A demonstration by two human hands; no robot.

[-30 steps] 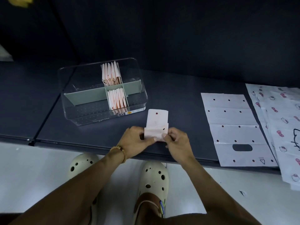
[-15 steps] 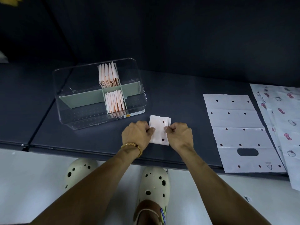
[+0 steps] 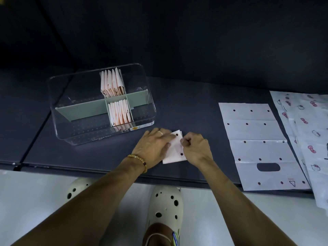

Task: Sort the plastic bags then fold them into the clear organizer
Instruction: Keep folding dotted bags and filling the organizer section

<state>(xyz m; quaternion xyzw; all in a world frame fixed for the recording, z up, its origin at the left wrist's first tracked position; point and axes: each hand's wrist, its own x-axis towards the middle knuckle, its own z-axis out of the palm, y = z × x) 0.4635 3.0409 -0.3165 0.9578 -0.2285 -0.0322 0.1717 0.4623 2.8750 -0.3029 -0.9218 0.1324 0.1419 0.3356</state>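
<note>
Two folds down on this bag (image 3: 174, 150) — a second ago it stood as a taller strip with the near end doubled up; now it's a compact packet lying flat on the bench (image 3: 195, 107), just in front of the clear organizer (image 3: 74, 110). That puts it close to the size of the ones already filed, so by my read it's a last crease and then it goes in.

Left hand (image 3: 154, 146) lies flat on the packet's left half, fingers (image 3: 159, 133) straight and pressing it down. Right hand (image 3: 196, 148) has its fingers curled, thumb and forefinger pinching the right edge near the top corner.

Packet's long axis runs away from me, top end tipped slightly right toward the organizer's near-right corner. Layered edges show at the far end, so I take the near end for the closed fold.

Organizer holds two rows of folded bags standing on edge — one row (image 3: 113, 82) behind the grey divider (image 3: 83, 109), one row (image 3: 120, 112) in front. Left side of both compartments shows no bags.

To sort and fold yet: a dotted bag (image 3: 257, 144) spread flat well to my right, long axis also away from me, handle cutout at the near end. Beside it, partly out of view, a pile of cat-print bags (image 3: 308, 132).
</note>
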